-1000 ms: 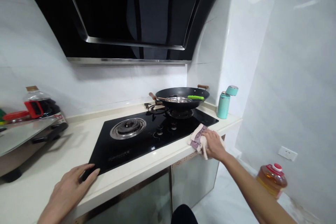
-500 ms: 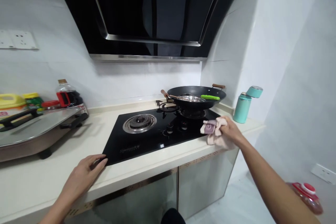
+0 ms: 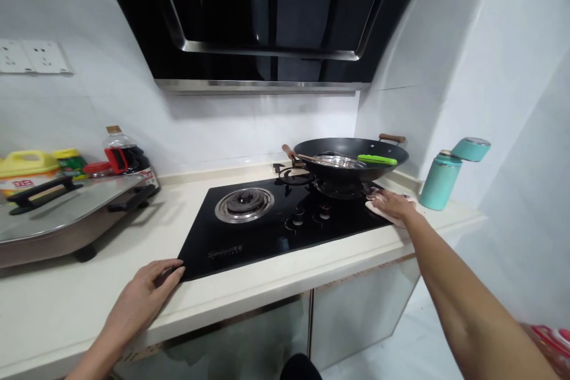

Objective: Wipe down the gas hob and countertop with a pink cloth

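My right hand [image 3: 392,204] presses a pale cloth [image 3: 373,206] flat onto the right end of the black glass hob [image 3: 267,234], just in front of the black wok [image 3: 351,157]. Most of the cloth is hidden under the palm. My left hand [image 3: 145,292] rests flat on the cream worktop [image 3: 89,291], fingers spread, its fingertips touching the hob's front left corner. It holds nothing. The wok sits on the right burner with a metal ladle and a green-handled tool in it.
A teal flask [image 3: 440,180] with its lid up stands at the right end by the wall. An electric pan with a glass lid [image 3: 57,217], a dark sauce bottle [image 3: 127,157] and a yellow jug [image 3: 24,169] are on the left. The hood [image 3: 267,12] hangs overhead.
My right hand has carried the cloth from the worktop's front edge up onto the hob near the wok and flattened it. The left hand stayed put. The view shifted left.
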`<state>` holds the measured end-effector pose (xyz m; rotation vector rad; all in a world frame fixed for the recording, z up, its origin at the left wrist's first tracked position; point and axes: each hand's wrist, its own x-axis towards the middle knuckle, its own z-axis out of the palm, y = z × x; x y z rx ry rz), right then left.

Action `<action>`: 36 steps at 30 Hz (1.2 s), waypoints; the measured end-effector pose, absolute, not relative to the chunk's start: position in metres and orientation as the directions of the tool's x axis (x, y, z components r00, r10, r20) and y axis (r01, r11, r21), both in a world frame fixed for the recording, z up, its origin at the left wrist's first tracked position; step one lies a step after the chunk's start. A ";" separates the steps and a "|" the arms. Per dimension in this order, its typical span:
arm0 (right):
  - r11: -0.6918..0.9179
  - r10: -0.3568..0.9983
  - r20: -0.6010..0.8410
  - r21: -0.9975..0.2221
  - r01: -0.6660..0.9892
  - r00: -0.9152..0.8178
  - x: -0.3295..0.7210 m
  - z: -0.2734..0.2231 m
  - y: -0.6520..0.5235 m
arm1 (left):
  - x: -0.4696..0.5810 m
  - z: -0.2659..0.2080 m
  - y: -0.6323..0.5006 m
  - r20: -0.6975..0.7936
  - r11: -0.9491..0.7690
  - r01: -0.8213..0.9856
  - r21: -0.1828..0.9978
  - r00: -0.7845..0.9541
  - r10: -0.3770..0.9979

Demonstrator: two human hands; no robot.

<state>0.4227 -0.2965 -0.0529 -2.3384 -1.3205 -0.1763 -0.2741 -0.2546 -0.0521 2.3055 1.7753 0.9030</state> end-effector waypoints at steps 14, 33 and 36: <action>-0.035 0.941 0.322 -0.222 0.974 0.107 0.289 -0.054 -0.303 | -0.272 -0.059 -0.257 0.447 -0.382 0.845 0.374 0.196 0.873; -0.196 0.925 0.282 -0.216 0.956 0.254 0.270 -0.043 -0.304 | -0.273 -0.062 -0.261 0.431 -0.406 0.845 0.348 0.240 0.870; -0.182 0.922 0.302 -0.211 0.960 0.241 0.265 -0.045 -0.344 | -0.275 -0.066 -0.258 0.461 -0.443 0.835 0.327 0.268 0.846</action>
